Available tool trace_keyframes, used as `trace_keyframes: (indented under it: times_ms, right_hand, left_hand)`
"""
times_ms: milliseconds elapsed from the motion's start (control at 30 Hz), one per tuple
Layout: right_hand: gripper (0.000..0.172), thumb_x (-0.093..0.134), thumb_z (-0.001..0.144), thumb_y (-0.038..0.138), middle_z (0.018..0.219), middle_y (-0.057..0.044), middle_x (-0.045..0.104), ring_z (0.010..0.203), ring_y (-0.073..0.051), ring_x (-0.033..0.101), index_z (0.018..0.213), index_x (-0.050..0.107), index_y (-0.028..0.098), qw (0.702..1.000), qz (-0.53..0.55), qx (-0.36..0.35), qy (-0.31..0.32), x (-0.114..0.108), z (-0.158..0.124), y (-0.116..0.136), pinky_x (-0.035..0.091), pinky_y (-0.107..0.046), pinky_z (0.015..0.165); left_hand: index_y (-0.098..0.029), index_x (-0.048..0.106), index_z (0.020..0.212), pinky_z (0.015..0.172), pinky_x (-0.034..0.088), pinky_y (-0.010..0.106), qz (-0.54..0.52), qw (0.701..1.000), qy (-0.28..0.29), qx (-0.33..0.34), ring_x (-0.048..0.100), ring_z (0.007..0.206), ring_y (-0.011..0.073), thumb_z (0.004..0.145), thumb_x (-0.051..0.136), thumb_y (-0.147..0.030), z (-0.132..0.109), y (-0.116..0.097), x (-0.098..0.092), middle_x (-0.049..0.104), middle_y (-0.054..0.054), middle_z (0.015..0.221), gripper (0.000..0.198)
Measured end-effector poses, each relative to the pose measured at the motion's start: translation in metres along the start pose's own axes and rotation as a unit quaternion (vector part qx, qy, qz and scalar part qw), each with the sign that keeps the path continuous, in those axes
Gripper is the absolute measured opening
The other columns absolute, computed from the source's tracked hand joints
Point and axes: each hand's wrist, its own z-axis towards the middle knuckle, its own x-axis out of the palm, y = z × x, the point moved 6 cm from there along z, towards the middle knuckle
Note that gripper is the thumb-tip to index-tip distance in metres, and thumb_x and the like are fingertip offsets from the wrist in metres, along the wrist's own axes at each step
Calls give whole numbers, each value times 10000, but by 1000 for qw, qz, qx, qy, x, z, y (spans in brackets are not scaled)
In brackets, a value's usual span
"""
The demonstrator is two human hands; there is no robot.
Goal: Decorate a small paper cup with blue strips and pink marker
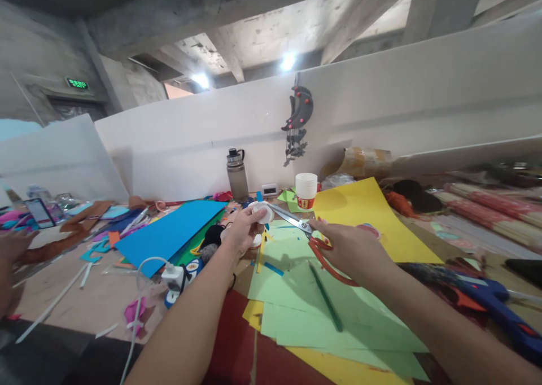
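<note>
Between its thumb and fingers, my left hand (245, 227) holds a small white round piece (263, 211) with blue strips sticking out above and below. My right hand (345, 244) grips the orange handles of a pair of scissors (304, 226). The blades are parted and point left, with their tips beside the white piece. Under both hands lie pale green paper sheets (292, 311), with a dark green pencil (326, 297) and a blue strip (273, 268) on them.
A blue sheet (169, 232) lies left, a yellow sheet (372, 221) right. Behind stand a bottle (237, 176) and stacked paper cups (306, 190). A white plug with cable (173, 276) sits near my left forearm, a blue glue gun (486, 294) at right. Another person's hand (14, 244) shows far left.
</note>
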Motion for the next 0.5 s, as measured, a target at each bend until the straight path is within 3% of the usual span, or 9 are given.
trace_keyframes:
  times_ms: [500]
  right_hand:
    - [411,492,817,213,914,-75,730,742,-238,679,1216,577,260,1000,-6,-11,-8,0,-1,3,432,-286,554]
  left_hand:
    - [-129,624,819,404,275,161,-26,999,-26,-5,437,474,39,563,806,-334,-2,3,2,594,4,660,375]
